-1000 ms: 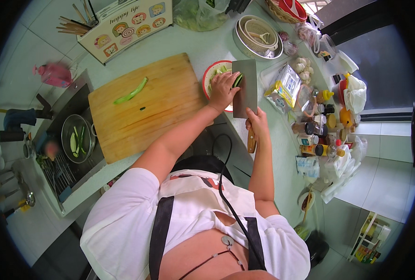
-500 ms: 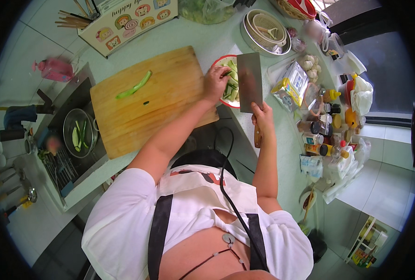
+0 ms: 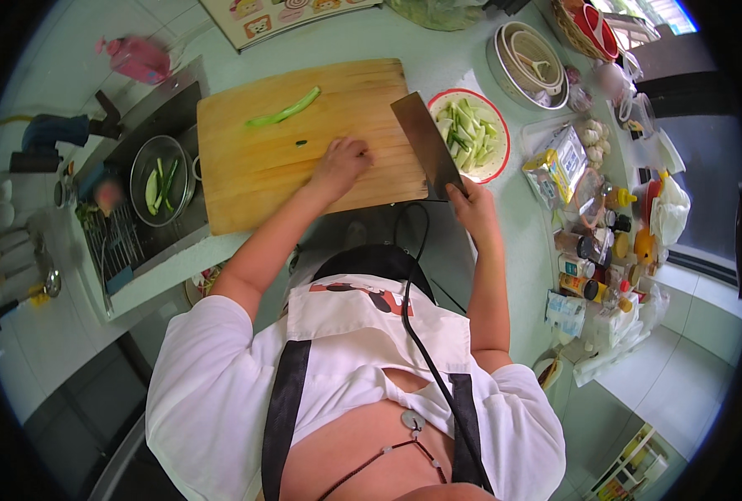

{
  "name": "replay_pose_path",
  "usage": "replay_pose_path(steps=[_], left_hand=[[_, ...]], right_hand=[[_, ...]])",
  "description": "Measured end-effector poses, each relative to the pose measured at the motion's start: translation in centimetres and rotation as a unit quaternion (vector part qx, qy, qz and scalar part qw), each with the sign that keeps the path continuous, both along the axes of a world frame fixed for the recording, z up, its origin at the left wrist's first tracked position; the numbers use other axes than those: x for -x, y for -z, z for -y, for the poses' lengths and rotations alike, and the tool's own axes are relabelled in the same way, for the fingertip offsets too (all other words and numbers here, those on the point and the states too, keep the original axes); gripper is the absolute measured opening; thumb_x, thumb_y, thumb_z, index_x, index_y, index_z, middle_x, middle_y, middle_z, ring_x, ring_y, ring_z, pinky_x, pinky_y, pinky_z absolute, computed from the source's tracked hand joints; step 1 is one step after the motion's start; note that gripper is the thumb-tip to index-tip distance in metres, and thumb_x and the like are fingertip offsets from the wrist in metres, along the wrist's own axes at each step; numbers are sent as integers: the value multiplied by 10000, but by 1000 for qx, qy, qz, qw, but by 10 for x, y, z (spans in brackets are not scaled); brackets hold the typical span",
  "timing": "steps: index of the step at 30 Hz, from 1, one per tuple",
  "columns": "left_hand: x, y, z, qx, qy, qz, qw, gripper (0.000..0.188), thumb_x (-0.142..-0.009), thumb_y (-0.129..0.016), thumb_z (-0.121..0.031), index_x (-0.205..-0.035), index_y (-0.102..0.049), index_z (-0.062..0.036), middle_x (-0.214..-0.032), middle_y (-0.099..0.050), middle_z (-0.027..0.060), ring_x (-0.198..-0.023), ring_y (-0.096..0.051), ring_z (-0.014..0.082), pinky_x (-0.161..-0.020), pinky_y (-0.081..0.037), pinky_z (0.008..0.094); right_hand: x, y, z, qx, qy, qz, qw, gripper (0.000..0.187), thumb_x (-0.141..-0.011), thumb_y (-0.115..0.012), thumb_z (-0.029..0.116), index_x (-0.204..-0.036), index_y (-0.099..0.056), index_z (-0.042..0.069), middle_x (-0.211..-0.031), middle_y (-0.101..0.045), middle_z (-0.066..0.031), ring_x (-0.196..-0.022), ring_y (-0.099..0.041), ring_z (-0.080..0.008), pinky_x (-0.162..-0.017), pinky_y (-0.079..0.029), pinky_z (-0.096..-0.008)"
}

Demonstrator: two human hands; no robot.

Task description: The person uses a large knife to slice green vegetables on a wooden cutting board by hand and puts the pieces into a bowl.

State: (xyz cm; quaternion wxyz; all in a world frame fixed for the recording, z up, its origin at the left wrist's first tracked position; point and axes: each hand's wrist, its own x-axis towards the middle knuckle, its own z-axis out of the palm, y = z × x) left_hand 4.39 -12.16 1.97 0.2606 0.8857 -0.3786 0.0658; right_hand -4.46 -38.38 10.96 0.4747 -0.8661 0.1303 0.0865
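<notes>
The cleaver [image 3: 428,138] is grasped by the right hand [image 3: 474,206], its handle mostly hidden, beside a red-rimmed bowl [image 3: 502,151] of cut green pieces [image 3: 469,134]. The left hand [image 3: 343,170] is held half-curled over the cutting board [image 3: 242,179]; whether anything is pinched cannot be told. A patterned box [image 3: 283,23] is cut off above.

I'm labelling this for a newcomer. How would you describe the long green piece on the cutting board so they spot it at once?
Start with the large wooden cutting board. On its far half, beyond and left of the left hand, lies the long green piece, slightly curved. Its length and light colour set it apart from the tiny dark green bit nearby.
</notes>
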Motion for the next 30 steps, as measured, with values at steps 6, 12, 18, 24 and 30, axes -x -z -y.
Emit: replay_pose_path(steps=[6, 12, 18, 24, 30], left_hand=[[11, 9, -3, 142, -129, -3, 982, 244, -721, -631, -16, -961, -637, -62, -1029, -556, 115, -966, -527, 301, -808, -452, 386], [17, 18, 0, 167, -163, 31, 972, 217, -711, -645, -11, -922, -646, -61, -963, -573, 96, -914, -544, 292, -755, -473, 364], [18, 18, 5, 156, -180, 39, 970, 198, -694, -642, -2, -881, -653, -65, -903, -584, 83, -900, -547, 279, -736, -480, 361], [18, 23, 4, 155, -184, 64, 968, 174, -680, -630, 13, -839, -644, -56, -874, -589, 82, -869, -552, 276, -722, -484, 354], [17, 22, 3, 163, -184, 67, 967, 152, -679, -631, 15, -817, -633, -49, -867, -587, 86, -864, -559, 275, -714, -485, 352]], right_hand=[[-8, 7, -18, 70, -82, -28, 994, 249, -838, -595, 162, -1056, -608, 42, -779, -603, -185, -699, -573, -276, -665, -451, -358], [-8, -4, -33, 102, -131, -16, 986, 209, -842, -577, 191, -995, -618, 54, -788, -606, -214, -758, -594, -368, -673, -456, -409], [-13, 1, -32, 142, -176, -5, 974, 198, -837, -572, 188, -977, -622, 57, -798, -609, -217, -777, -583, -392, -675, -456, -435], [-23, -10, -31, 139, -212, -13, 967, 190, -839, -568, 195, -924, -611, 31, -777, -609, -211, -751, -589, -380, -671, -455, -431], [-30, -11, -32, 137, -228, -46, 963, 199, -849, -551, 201, -913, -606, 20, -750, -607, -206, -722, -589, -368, -667, -451, -426]])
